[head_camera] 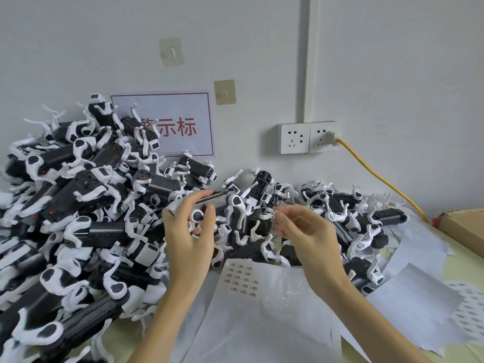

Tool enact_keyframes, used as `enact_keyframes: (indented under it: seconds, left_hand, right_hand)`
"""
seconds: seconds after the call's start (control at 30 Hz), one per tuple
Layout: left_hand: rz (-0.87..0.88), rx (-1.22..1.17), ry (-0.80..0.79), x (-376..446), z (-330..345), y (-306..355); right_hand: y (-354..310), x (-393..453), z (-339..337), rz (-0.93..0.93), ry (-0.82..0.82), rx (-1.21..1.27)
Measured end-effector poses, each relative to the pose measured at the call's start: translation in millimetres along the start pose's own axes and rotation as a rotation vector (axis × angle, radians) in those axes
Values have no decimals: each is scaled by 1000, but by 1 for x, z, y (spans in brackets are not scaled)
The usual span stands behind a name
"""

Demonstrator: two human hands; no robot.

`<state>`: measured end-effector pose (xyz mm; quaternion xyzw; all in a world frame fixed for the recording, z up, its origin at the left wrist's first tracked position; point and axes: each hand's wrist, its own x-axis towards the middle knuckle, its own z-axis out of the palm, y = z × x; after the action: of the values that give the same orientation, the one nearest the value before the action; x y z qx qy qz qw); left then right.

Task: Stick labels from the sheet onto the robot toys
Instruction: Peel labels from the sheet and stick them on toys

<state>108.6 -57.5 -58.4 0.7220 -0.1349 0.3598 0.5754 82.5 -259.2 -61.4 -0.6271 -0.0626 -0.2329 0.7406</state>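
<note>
A worker holds a robot toy (pixel 209 203) above a label sheet (pixel 243 280) at a bench crowded with identical toys.

The left hand (pixel 188 231) grips the black-and-white toy, fingers curled round its body, raised over the sheet, which lies flat on the table (pixel 463 258) just below both wrists. The right hand (pixel 303 231) pinches a small label (pixel 275 213) between thumb and fingertip, just beside the toy. A deep pile of robot toys (pixel 78 218) fills the left side, against a wall bearing a red-lettered sign (pixel 180 124), double socket (pixel 307 137) and yellow cable (pixel 379 176). Loose backing papers (pixel 419 310) lie at right.
</note>
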Motion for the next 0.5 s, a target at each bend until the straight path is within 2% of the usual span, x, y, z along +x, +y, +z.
enact_keyframes:
  seconds: [0.13,0.33,0.5]
  left_hand:
    - [-76,-149,-73,-1,3,0]
    - [-244,-360,-99,-4,11,-4]
    - [-289,-451,-115,-6,15,-3]
  right_hand:
    - [-1,0,1,53,-14,48]
    - [-7,-3,5,206,-96,302]
    - [-10,-6,8,217,-123,308]
